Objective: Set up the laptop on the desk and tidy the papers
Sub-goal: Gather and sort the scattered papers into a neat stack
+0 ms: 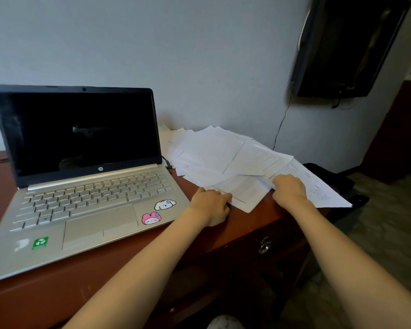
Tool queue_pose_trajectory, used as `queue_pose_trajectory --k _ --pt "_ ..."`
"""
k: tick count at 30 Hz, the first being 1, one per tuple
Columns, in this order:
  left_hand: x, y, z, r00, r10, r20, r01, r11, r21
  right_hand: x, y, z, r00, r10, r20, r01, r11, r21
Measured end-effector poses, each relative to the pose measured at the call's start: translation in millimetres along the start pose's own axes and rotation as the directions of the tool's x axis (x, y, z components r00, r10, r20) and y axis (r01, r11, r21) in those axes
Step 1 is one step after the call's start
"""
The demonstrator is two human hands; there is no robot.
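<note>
Head view: pinching near edge of papers point(214, 153) with left hand point(210, 205), clutching their right side with right hand point(290, 188); lying scattered right of open laptop point(81, 162) on desk point(247, 217). Judging them light, limp, slippery; gathering from outer edges advised.

**Around the Room**

A dark flat-screen television point(347, 46) is mounted on the pale grey wall point(176, 55), and a thin black cable point(280, 129) trails down below it. A metal key point(263, 244) sits in the lock of a wooden drawer point(282, 236). A black object point(337, 184), its kind unclear, rests beside the mottled floor point(377, 233).
</note>
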State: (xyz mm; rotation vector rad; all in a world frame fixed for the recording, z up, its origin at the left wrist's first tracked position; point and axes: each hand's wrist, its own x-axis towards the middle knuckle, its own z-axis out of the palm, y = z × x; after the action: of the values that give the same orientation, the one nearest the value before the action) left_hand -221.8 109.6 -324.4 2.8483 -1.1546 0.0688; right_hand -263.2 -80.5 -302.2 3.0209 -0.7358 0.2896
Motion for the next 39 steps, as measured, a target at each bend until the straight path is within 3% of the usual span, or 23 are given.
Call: queue_pose_trajectory --k 5,11,13,15,18,20,22,24,26,28,33,35,39 --pt "-9.7 3.2 -5.6 0.996 0.082 0.019 -0.082 0.996 -0.035 0.5 -31.9 -8.7 0.999 -0.033 -0.029 0.041 0.924 0.381" --pt "-33.4 9.9 -13.0 0.975 0.216 0.049 -0.205 0.963 -0.173 -9.2 -66.7 -8.9 0.999 -0.042 0.032 0.008 0.718 0.696" --pt "-38.7 7.7 -18.3 0.97 0.223 0.1 -0.191 0.946 -0.261 -12.0 -68.0 -7.2 0.994 -0.09 0.068 0.005 0.641 0.768" --pt "-37.4 2.2 -24.8 0.983 0.15 0.101 -0.109 0.937 -0.333 -15.2 -66.2 -8.7 0.968 -0.162 0.193 -0.068 0.57 0.819" --pt "-26.3 -5.3 -28.5 0.988 -0.122 -0.096 0.075 0.916 -0.394 -16.3 -59.0 -7.7 0.956 -0.136 0.261 -0.157 0.516 0.842" --pt "-18.1 -7.0 -25.5 0.946 -0.27 -0.182 0.167 0.883 -0.438 -16.7 -48.3 -2.8 0.985 -0.027 0.168 -0.111 0.646 0.755" --pt "-9.2 -9.0 -20.7 0.942 -0.319 -0.101 0.257 0.883 -0.393 -17.8 -33.3 4.4 0.99 0.101 0.097 -0.136 0.85 0.508" --pt "-1.8 -10.8 -14.6 0.936 -0.348 0.051 0.348 0.893 -0.286 -20.3 -18.5 9.9 0.965 0.246 0.092 -0.262 0.899 0.35" --pt "4.6 -10.3 -10.1 0.92 -0.38 0.097 0.392 0.899 -0.193 -23.0 -7.1 12.5 0.908 0.391 0.151 -0.419 0.827 0.375" --pt "9.2 -7.6 -9.6 0.913 -0.404 0.052 0.407 0.895 -0.182 -26.1 0.6 13.6 0.844 0.488 0.223 -0.53 0.697 0.483" --pt "11.8 -5.2 -15.1 0.888 -0.46 -0.012 0.443 0.86 -0.252 -23.7 17.0 18.8 0.715 0.522 0.465 -0.656 0.27 0.704" --pt "13.1 -6.6 -14.2 0.887 -0.461 -0.003 0.439 0.848 -0.296 -24.5 21.9 19.2 0.721 0.471 0.508 -0.666 0.27 0.695" --pt "15.1 -1.1 -16.7 0.897 -0.442 0.026 0.408 0.802 -0.435 -28.8 28.4 20.2 0.787 0.454 0.417 -0.607 0.45 0.655"
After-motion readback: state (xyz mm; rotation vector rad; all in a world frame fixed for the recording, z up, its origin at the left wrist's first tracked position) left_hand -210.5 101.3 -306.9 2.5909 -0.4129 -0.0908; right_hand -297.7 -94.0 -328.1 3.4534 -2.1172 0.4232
